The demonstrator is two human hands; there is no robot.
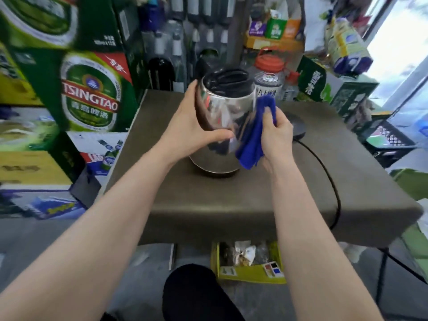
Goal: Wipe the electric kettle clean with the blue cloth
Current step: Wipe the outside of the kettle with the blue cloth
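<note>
1. Nearest the lens, a rounded dark knee (pixel 196 295) filled the bottom edge, and two bare forearms reached forward over it.
2. The left hand (pixel 192 126) spread open against the electric kettle (pixel 222 117), palm and fingers pressed to its side, thumb across the front; that grip cupped the body rather than closing round it.
3. The kettle was one rounded, mirror-bright steel body with a black plastic top, tipped on its base edge on the matte brown surface (pixel 231 205).
4. The right hand (pixel 278 140) had its grip pinched shut on the blue cloth (pixel 254 135), one soft folded piece pressed to the kettle's right side.
5. One black round base (pixel 297 127) lay just behind that hand, with one black cord (pixel 333 188) trailing off the surface's edge.
</note>
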